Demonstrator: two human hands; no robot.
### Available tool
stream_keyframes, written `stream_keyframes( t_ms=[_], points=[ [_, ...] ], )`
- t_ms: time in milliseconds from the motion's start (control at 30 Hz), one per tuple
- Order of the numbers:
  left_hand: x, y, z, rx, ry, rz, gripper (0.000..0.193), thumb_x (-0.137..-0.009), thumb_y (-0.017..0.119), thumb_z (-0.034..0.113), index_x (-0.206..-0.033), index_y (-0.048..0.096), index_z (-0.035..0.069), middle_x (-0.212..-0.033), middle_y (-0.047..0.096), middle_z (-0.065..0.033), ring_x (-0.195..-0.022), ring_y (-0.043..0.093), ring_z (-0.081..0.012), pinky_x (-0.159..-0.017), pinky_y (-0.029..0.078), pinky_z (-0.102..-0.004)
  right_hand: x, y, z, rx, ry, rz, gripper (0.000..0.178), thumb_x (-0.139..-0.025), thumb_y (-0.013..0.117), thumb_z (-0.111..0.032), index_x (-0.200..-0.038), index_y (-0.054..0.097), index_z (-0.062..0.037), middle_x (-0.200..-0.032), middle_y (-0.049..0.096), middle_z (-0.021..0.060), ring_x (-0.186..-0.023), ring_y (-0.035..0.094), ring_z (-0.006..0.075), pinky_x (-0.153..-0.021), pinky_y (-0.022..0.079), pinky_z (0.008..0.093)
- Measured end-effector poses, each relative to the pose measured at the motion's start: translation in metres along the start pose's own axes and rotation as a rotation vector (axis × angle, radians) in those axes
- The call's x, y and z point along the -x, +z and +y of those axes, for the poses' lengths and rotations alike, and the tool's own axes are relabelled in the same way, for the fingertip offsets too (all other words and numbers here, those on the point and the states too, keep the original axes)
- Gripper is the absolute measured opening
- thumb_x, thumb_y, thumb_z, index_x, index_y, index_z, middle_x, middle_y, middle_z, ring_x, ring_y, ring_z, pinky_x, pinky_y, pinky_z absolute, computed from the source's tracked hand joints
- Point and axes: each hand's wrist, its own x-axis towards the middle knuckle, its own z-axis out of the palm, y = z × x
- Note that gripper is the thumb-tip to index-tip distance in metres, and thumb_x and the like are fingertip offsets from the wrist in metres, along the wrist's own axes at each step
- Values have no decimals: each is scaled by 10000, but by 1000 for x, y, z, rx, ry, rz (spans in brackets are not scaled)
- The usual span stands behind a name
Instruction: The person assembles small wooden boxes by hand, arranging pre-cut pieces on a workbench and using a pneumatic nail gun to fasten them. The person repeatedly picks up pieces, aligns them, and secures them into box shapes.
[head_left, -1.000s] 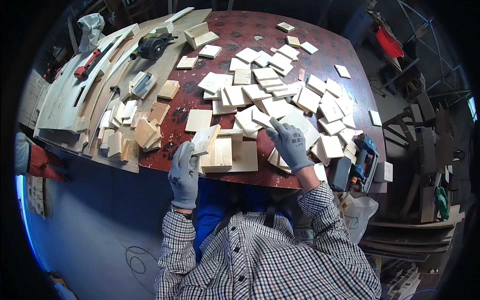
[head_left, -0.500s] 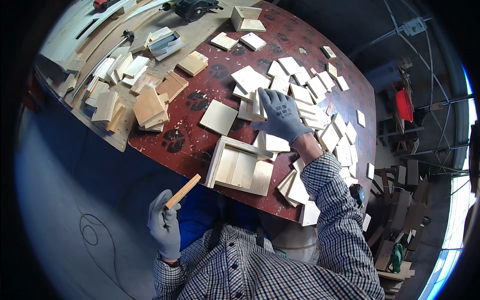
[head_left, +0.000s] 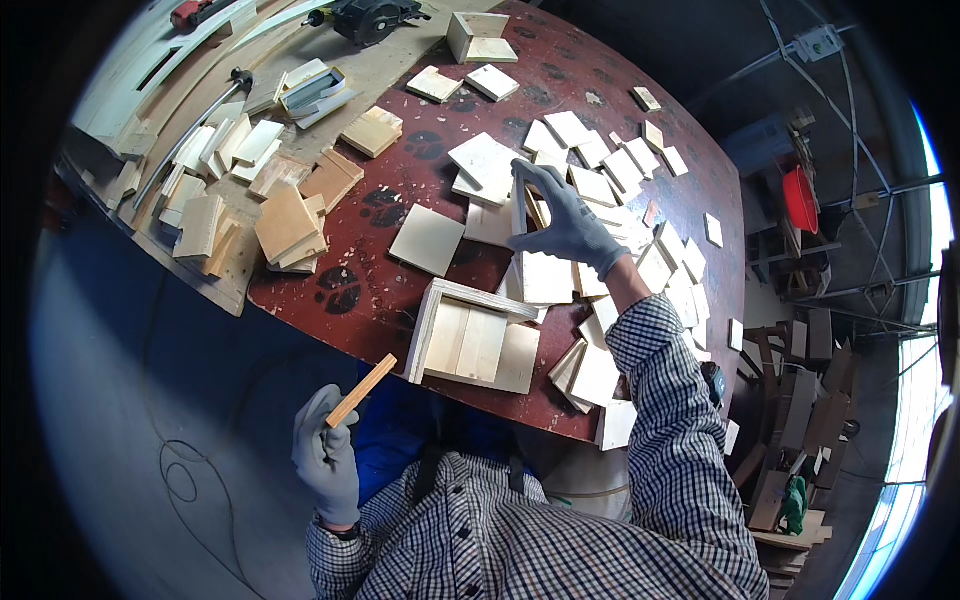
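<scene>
My left hand (head_left: 325, 445), in a grey glove, is held low off the table's near edge. Its fingers are closed round a narrow wooden strip (head_left: 362, 390) that points up and to the right. Over the pile of pale boards, my gloved right hand (head_left: 568, 222) spans a small wooden board (head_left: 518, 205) standing on edge, fingertips at its far end and thumb at its near end. A partly built wooden box (head_left: 465, 338) with raised sides lies at the table's near edge, between my hands. Left of the pile, a square board (head_left: 427, 240) lies flat.
Many loose boards (head_left: 590, 185) cover the right of the dark red table (head_left: 390, 290). On the wooden bench at the left are stacked blocks (head_left: 290, 225), a hammer (head_left: 240, 78), a small open box (head_left: 315, 95) and a black power tool (head_left: 370, 18). A red basin (head_left: 799, 200) stands beyond.
My right hand has turned and spread, so its thumb now shows at the near end of the upright board. The left hand keeps the strip, nearly still. The view has shifted slightly.
</scene>
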Motion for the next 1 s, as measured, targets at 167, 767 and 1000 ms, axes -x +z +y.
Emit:
stream_keyframes(
  t_ms=[167, 767, 1000],
  points=[
    [4, 8, 5, 83, -22, -11, 329, -1128, 515, 180, -1350, 624, -38, -1306, 665, -170, -933, 731, -186, -809, 609, -280, 28, 19, -7, 315, -130, 24, 1164, -708, 931, -470, -1630, 340, -75, -1540, 499, 202, -1379, 515, 403, -1178, 376, 513],
    [36, -18, 0, -21, -191, 176, 352, -1127, 502, 187, -1345, 619, -64, -1288, 678, -164, -925, 727, -205, -801, 618, -318, -42, 17, 39, 445, 232, -33, 569, -927, 696, -533, -1281, 723, -89, -1251, 693, 169, -1154, 655, 353, -1008, 474, 490],
    [20, -13, 12, -9, -163, 171, 335, -1125, 513, 190, -1326, 627, -52, -1272, 676, -159, -914, 735, -209, -803, 617, -308, -88, 58, 0, 497, 438, -92, 932, -812, 766, -679, -1509, 460, -141, -1425, 558, 229, -1335, 546, 432, -1059, 445, 574]
  ],
)
